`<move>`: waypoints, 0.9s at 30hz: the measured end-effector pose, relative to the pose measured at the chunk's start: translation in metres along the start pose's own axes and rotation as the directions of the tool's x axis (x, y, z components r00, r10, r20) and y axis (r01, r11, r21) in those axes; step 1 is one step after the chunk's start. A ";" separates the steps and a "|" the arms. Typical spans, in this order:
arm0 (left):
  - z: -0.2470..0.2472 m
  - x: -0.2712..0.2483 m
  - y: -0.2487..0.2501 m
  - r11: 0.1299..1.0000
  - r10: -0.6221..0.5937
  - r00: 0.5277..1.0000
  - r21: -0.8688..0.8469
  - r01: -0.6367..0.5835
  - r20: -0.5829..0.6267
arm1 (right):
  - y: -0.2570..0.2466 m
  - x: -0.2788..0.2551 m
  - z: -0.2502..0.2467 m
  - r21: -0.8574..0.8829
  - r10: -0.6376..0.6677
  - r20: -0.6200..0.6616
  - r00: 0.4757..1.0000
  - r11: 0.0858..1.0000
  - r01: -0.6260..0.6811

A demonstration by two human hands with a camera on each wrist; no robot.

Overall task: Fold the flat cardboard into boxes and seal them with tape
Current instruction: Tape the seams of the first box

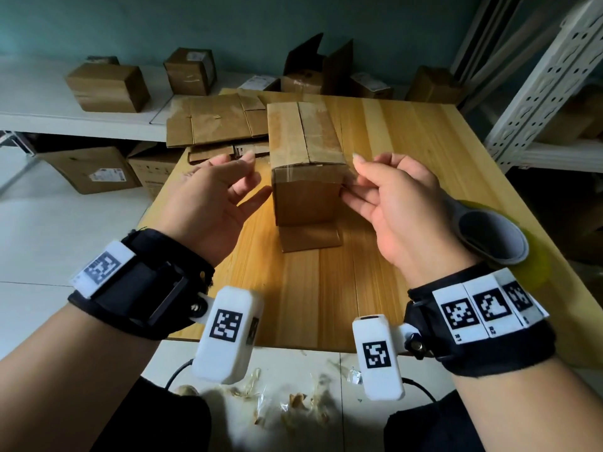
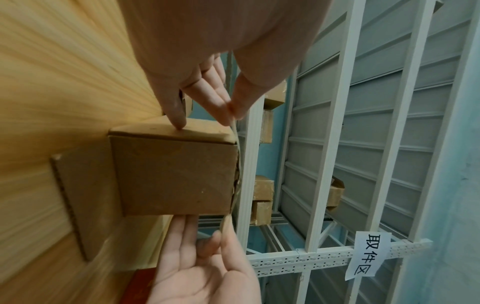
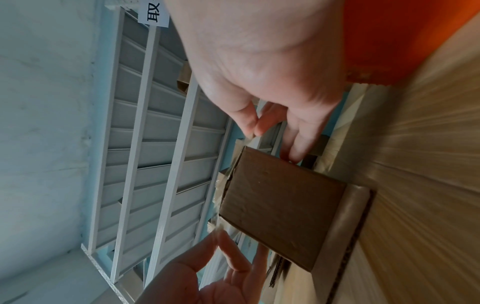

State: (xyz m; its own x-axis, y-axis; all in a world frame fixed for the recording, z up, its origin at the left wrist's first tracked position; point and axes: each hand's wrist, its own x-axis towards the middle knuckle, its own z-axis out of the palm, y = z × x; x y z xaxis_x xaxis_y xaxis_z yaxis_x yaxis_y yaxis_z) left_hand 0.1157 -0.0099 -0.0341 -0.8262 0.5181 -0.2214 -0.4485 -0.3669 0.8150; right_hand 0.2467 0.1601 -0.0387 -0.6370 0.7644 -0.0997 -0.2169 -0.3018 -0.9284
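A brown cardboard box (image 1: 303, 151) stands in the middle of the wooden table (image 1: 391, 132), its top flaps closed and one end flap (image 1: 310, 238) lying flat toward me. A strip of clear tape (image 2: 238, 162) stretches across the box's near top edge. My left hand (image 1: 251, 171) pinches its left end between thumb and forefinger, and my right hand (image 1: 354, 177) pinches the right end. In the left wrist view the left hand's little finger (image 2: 179, 121) touches the box (image 2: 176, 174). A tape roll (image 1: 492, 236) sits just behind my right hand.
Flat cardboard sheets (image 1: 212, 125) lie at the table's back left. Closed boxes (image 1: 107, 88) stand on the white shelf behind. A white metal rack (image 1: 538, 93) rises at the right. Tape scraps (image 1: 277, 402) litter the floor by my knees.
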 end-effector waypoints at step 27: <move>0.013 -0.001 -0.002 0.888 -0.458 0.885 0.000 0.459 -0.086 | -0.003 -0.004 0.011 0.109 0.325 -0.032 0.945 0.941 -0.320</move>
State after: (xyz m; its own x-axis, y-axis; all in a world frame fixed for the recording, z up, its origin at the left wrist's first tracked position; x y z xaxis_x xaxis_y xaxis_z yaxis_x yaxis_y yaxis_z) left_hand 0.1214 0.0006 -0.0282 -0.5551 0.5601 -0.6149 -0.7779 -0.0878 0.6223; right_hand 0.2415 0.1518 -0.0312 -0.6487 0.6426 -0.4077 -0.0806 -0.5907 -0.8028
